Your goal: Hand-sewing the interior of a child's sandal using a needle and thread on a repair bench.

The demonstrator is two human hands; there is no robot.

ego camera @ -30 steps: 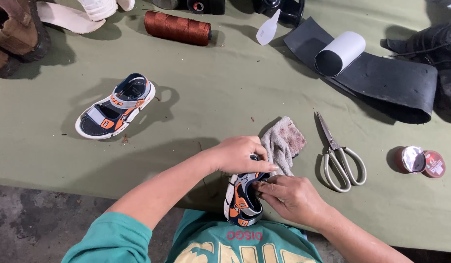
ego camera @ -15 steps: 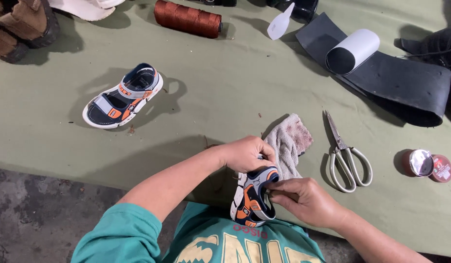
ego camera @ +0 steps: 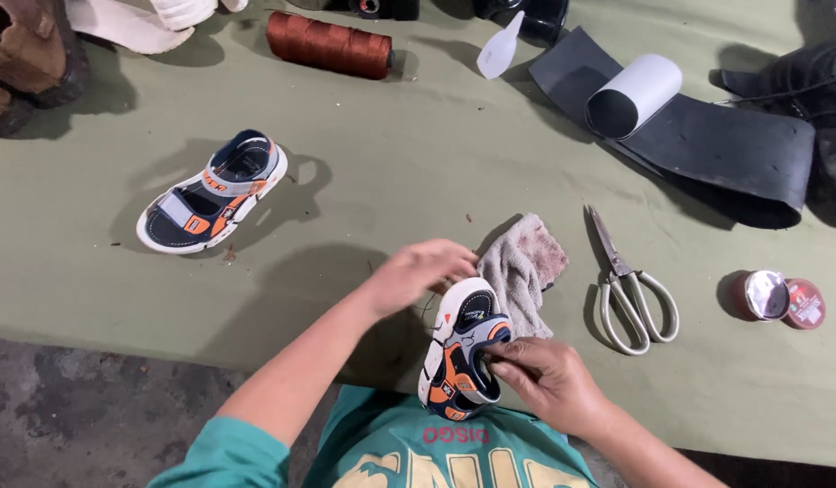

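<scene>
Right hand: curling fingers around the heel strap of the small sandal, gripping it near the table's front edge.
Left hand: reaching in palm down, fingers bent loosely, touching the sandal's toe end; grip unclear.
Rag: lying at 1 o'clock of the sandal, touching it.
Scissors: lying at 3 o'clock of the rag.
Second sandal: sitting well apart at 10 o'clock.
Thread spool: lying at 11 o'clock, far side.
</scene>
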